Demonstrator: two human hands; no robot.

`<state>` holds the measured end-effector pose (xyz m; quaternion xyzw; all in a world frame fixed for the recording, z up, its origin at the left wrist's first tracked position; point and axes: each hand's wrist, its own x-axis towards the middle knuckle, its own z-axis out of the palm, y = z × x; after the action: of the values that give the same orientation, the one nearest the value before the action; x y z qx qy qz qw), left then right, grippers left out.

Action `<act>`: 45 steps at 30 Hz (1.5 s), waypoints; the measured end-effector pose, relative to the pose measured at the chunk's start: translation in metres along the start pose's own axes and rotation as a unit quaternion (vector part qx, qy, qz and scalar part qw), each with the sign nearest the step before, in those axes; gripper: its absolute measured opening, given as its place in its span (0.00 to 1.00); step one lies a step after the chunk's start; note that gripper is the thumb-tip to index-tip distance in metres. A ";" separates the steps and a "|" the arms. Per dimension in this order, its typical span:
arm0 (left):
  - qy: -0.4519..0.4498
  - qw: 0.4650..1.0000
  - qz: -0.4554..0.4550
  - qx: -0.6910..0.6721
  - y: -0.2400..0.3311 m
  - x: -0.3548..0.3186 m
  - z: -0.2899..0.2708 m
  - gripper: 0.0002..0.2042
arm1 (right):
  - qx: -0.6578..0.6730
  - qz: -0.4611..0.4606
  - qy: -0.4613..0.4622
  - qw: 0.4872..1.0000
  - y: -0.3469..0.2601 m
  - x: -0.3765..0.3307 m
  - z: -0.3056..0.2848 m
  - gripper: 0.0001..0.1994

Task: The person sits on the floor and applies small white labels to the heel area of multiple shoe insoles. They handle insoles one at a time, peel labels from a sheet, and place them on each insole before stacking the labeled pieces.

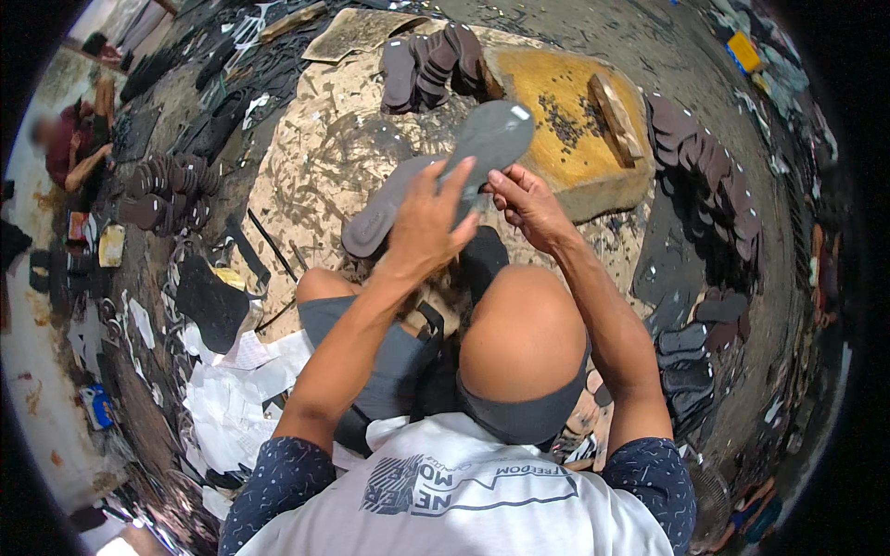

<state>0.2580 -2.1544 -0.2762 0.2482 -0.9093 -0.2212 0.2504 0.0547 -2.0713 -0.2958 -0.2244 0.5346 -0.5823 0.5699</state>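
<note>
Above the work mat, a dark grey-green sandal sole is held tilted, with a small white patch near its far end. My left hand grips its near end, fingers spread across it and slightly blurred. Fingertips of my right hand are pinched at the sole's right edge; whether a strap is between them is hidden. Beneath and left of my left hand lies a greyish-purple sandal, its heel toward me.
A yellow-topped block carries small dark bits and a wooden bar. Brown sandals stand beyond the mat; a long row of sandals curves at right. White papers lie lower left. Another person sits far left.
</note>
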 end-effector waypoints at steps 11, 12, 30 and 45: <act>-0.153 0.973 -0.140 0.098 -0.090 -0.068 -0.042 0.37 | -0.358 -0.143 0.060 0.921 0.085 0.099 0.009 0.21; -0.148 0.972 -0.159 0.093 -0.089 -0.067 -0.040 0.36 | -0.353 -0.141 0.071 0.922 0.089 0.100 0.008 0.21; -0.071 0.972 -0.202 0.093 -0.081 -0.053 -0.019 0.47 | -0.078 -0.075 0.148 0.983 0.059 0.105 -0.046 0.19; -0.041 0.972 -0.231 0.019 -0.094 -0.063 -0.011 0.47 | -0.293 -0.129 -0.005 0.947 0.058 0.101 0.022 0.08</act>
<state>0.3439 -2.1953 -0.3394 0.4473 -0.8407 -0.2656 0.1504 0.0732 -2.1582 -0.3747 -0.4515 0.6455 -0.4672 0.4016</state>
